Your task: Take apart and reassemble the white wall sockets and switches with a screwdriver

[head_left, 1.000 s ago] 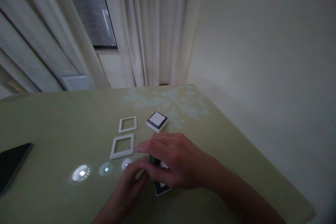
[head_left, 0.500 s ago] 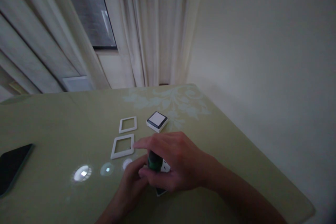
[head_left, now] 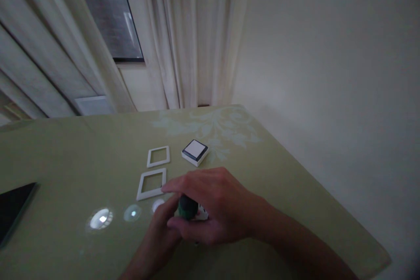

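My right hand (head_left: 219,205) is curled around the green and black handle of a screwdriver (head_left: 188,207), which stands roughly upright with its top towards me. Below it, a white wall socket (head_left: 202,214) with dark slots shows only in part between the fingers. My left hand (head_left: 160,232) is closed at the socket's left side, close against the right thumb; its fingertips are mostly hidden. The screwdriver's tip is out of sight. Just beyond the right fingertips lies a white square frame (head_left: 141,188), with a second white frame (head_left: 149,157) behind it.
A white switch-like block with a dark border (head_left: 195,152) sits beyond my hands. At the left edge lies a dark phone or tablet (head_left: 16,205). The glossy green table (head_left: 82,153) meets a wall (head_left: 328,74) on the right; curtains (head_left: 197,39) hang behind.
Both hands have stayed together. The screwdriver handle has shifted slightly left and leans differently, and the right thumb has moved left. Less of the socket's lower part shows now.
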`<act>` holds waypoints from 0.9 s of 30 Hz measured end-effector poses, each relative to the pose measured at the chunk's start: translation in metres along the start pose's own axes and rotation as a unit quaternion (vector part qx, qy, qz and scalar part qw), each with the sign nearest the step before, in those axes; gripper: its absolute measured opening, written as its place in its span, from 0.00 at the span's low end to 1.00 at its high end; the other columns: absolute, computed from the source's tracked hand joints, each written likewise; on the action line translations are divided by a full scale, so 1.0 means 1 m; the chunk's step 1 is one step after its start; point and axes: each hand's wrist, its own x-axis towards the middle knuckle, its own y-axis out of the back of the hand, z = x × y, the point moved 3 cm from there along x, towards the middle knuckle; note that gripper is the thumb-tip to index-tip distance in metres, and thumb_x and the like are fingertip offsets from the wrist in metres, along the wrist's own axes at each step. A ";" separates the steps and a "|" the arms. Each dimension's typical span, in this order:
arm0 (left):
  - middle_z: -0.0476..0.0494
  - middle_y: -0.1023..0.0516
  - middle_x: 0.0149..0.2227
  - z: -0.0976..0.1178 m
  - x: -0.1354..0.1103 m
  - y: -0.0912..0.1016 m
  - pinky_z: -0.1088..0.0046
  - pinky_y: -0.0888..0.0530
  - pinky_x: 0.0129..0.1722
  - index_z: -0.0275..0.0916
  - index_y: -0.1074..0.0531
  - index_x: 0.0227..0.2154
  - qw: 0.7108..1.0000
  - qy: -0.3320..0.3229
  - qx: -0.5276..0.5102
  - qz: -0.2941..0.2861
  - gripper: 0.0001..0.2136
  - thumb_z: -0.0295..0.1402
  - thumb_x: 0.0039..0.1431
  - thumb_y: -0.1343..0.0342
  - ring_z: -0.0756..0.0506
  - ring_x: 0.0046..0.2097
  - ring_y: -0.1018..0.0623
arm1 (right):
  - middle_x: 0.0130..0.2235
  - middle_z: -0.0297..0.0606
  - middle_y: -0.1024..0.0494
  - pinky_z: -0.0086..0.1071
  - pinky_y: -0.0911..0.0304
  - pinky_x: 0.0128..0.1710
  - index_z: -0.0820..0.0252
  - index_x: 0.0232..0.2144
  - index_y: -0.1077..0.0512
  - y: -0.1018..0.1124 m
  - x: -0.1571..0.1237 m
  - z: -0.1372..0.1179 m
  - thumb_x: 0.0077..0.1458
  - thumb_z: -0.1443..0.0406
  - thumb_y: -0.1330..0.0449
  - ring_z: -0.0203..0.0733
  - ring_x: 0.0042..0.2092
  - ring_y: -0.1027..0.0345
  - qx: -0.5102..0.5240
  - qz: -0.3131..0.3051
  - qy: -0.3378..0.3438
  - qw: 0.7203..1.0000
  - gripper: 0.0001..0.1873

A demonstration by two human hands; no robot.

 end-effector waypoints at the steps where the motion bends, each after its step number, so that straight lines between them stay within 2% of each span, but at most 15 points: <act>1: 0.43 0.13 0.38 0.000 -0.001 0.002 0.65 0.17 0.38 0.43 0.16 0.41 1.000 0.000 0.005 0.003 0.15 0.49 0.60 0.33 0.38 0.37 0.16 | 0.50 0.40 0.16 0.32 0.30 0.49 0.57 0.59 0.31 0.000 0.000 0.000 0.69 0.58 0.38 0.41 0.49 0.21 -0.001 0.003 -0.001 1.000 0.20; 4: 0.43 0.13 0.35 0.005 -0.001 0.007 0.62 0.16 0.42 0.44 0.15 0.35 1.000 -0.009 0.015 -0.003 0.16 0.51 0.63 0.37 0.37 0.38 0.15 | 0.48 0.39 0.16 0.31 0.31 0.47 0.57 0.59 0.31 0.000 0.000 0.002 0.68 0.59 0.38 0.40 0.46 0.21 -0.011 0.009 -0.009 1.000 0.20; 7: 0.46 0.16 0.28 0.014 0.005 0.002 0.65 0.17 0.40 0.42 0.17 0.28 0.999 -0.009 -0.004 -0.031 0.18 0.50 0.65 0.39 0.38 0.36 0.16 | 0.43 0.37 0.16 0.31 0.31 0.44 0.58 0.58 0.31 0.000 0.000 0.002 0.67 0.58 0.37 0.39 0.42 0.22 -0.022 0.010 -0.006 1.000 0.21; 9: 0.47 0.16 0.29 0.019 0.008 -0.001 0.67 0.17 0.38 0.41 0.18 0.30 0.999 -0.002 -0.019 -0.027 0.16 0.49 0.64 0.37 0.39 0.35 0.17 | 0.41 0.36 0.17 0.30 0.32 0.43 0.59 0.57 0.29 0.000 0.000 0.001 0.66 0.59 0.37 0.39 0.40 0.22 -0.024 0.013 -0.002 1.000 0.20; 13: 0.44 0.14 0.36 0.021 0.007 0.000 0.67 0.17 0.37 0.42 0.16 0.39 1.000 -0.002 -0.016 -0.019 0.14 0.47 0.62 0.35 0.39 0.37 0.16 | 0.39 0.34 0.17 0.29 0.32 0.43 0.59 0.55 0.27 0.001 0.000 0.001 0.65 0.60 0.34 0.38 0.39 0.23 -0.021 0.042 0.006 0.999 0.19; 18: 0.47 0.18 0.26 0.021 0.008 -0.004 0.71 0.20 0.30 0.41 0.19 0.26 0.999 0.000 -0.028 -0.030 0.16 0.48 0.63 0.37 0.41 0.31 0.19 | 0.37 0.33 0.17 0.29 0.31 0.43 0.60 0.55 0.26 0.002 0.000 0.002 0.63 0.59 0.32 0.37 0.37 0.24 -0.011 0.048 -0.008 0.999 0.21; 20: 0.47 0.17 0.28 0.021 0.011 -0.007 0.71 0.20 0.31 0.41 0.19 0.29 0.998 0.006 -0.046 -0.033 0.16 0.48 0.62 0.36 0.41 0.32 0.19 | 0.39 0.34 0.17 0.29 0.31 0.44 0.60 0.55 0.26 0.002 0.000 0.002 0.62 0.61 0.32 0.38 0.39 0.23 -0.012 0.053 -0.002 0.998 0.20; 23: 0.44 0.14 0.35 0.018 0.009 -0.004 0.68 0.18 0.34 0.41 0.17 0.38 0.999 0.021 -0.044 0.003 0.16 0.50 0.59 0.34 0.39 0.37 0.17 | 0.40 0.35 0.16 0.28 0.32 0.44 0.61 0.54 0.26 0.002 0.000 0.001 0.62 0.66 0.34 0.37 0.40 0.22 -0.011 0.059 0.000 0.998 0.18; 27: 0.43 0.15 0.32 0.017 0.004 -0.001 0.68 0.18 0.31 0.42 0.18 0.33 0.999 0.018 -0.026 0.018 0.17 0.52 0.58 0.33 0.38 0.35 0.16 | 0.37 0.33 0.18 0.28 0.31 0.43 0.62 0.55 0.26 0.002 0.000 0.002 0.63 0.63 0.33 0.37 0.37 0.24 -0.009 0.057 -0.012 0.998 0.19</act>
